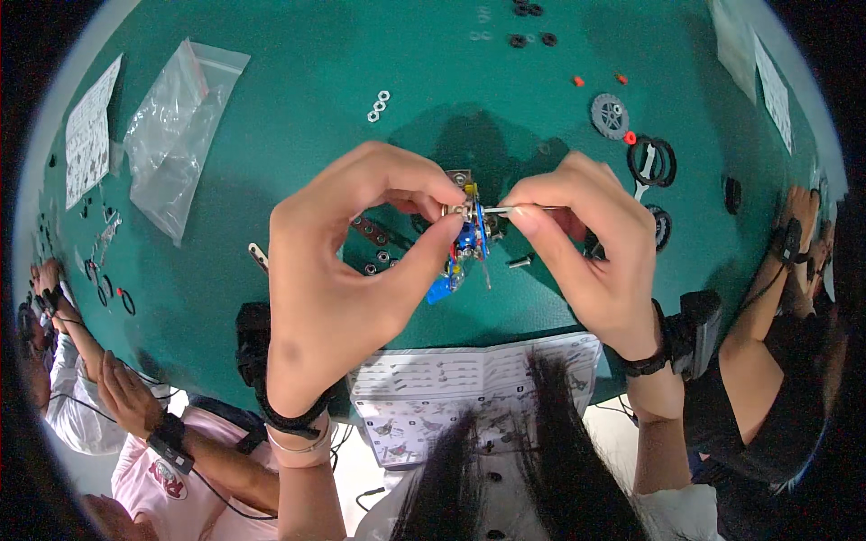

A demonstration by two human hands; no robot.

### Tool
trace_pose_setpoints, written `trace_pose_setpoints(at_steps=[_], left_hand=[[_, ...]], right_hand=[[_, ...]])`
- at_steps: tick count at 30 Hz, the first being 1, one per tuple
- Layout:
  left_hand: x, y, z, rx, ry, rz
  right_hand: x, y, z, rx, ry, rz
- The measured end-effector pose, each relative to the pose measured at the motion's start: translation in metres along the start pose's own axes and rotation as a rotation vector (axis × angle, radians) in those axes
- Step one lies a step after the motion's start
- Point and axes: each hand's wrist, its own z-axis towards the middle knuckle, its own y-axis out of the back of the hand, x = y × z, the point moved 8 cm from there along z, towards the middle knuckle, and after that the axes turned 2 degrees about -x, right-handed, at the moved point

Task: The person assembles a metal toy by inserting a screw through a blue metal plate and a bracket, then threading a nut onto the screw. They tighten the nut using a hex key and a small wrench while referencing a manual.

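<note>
Over the green table, my left hand [334, 261] pinches a small model [469, 236] of metal, blue and yellow parts between thumb and forefinger. My right hand [600, 234] is closed on a thin metal rod [498, 210], whose left end meets the upper part of the model. Fingertips cover part of the model, so I cannot tell how the rod sits in it. A loose screw [520, 262] lies beside my right thumb. Several nuts [383, 258] and a perforated brown strip [370, 229] show in the gap of my left hand.
An instruction sheet [415, 383] lies at the near edge. Far left is a clear plastic bag [185, 135]; three nuts [379, 105] lie ahead. At right are a grey wheel [610, 116], a small wrench [641, 187] and black tyres [667, 162]. Other people's arms [221, 464] flank me.
</note>
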Motion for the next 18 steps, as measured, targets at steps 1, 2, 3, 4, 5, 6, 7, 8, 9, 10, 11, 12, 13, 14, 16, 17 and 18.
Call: trace_pose_setpoints(at_steps=[1, 2, 3, 4, 5, 6, 7, 8, 9, 10, 11, 12, 13, 14, 16, 17, 18], left_hand=[[0.002, 0.001, 0.000, -0.006, 0.028, 0.009], [0.002, 0.002, 0.000, -0.011, 0.028, 0.008], [0.000, 0.002, 0.001, -0.003, -0.005, 0.051], [-0.002, 0.001, 0.001, 0.004, -0.039, 0.093], [-0.001, 0.001, 0.002, -0.001, -0.038, 0.092], [-0.003, 0.001, 0.002, -0.013, -0.073, 0.110], [-0.006, 0.001, 0.002, -0.026, -0.108, 0.128], [-0.006, 0.001, 0.002, -0.030, -0.106, 0.127], [-0.007, 0.001, 0.002, -0.031, -0.106, 0.128], [-0.008, 0.001, 0.002, -0.031, -0.105, 0.130], [-0.008, 0.000, 0.002, -0.034, -0.106, 0.127], [-0.008, 0.000, 0.002, -0.032, -0.103, 0.126], [-0.007, 0.000, 0.002, -0.029, -0.101, 0.125], [-0.007, 0.001, 0.001, -0.032, -0.102, 0.123], [-0.007, 0.002, 0.001, -0.016, -0.101, 0.132], [-0.008, 0.003, 0.000, -0.019, -0.102, 0.131], [-0.008, 0.002, 0.000, -0.018, -0.076, 0.150]], right_hand=[[0.000, 0.000, 0.000, 0.005, -0.003, -0.009], [0.000, -0.001, 0.001, 0.010, -0.007, -0.018], [-0.001, -0.002, 0.000, 0.014, -0.005, -0.020], [-0.002, -0.001, -0.001, -0.001, -0.016, -0.007], [-0.003, -0.001, -0.001, -0.016, -0.027, 0.005], [-0.003, -0.001, -0.002, -0.012, -0.026, 0.004], [-0.004, -0.001, -0.002, -0.005, -0.051, 0.006], [-0.006, -0.002, -0.003, 0.002, -0.076, 0.007], [-0.006, -0.002, -0.003, 0.005, -0.075, 0.004], [-0.006, -0.001, -0.003, 0.004, -0.076, 0.005], [-0.007, -0.001, -0.003, 0.004, -0.077, 0.006], [-0.006, -0.001, -0.003, 0.006, -0.076, 0.005], [-0.006, -0.001, -0.003, 0.007, -0.088, 0.008], [-0.007, -0.001, -0.004, 0.009, -0.101, 0.012], [-0.005, -0.002, -0.003, 0.009, -0.097, 0.019], [-0.004, -0.002, -0.003, 0.008, -0.095, 0.027], [-0.006, -0.002, -0.003, 0.008, -0.097, 0.027]])
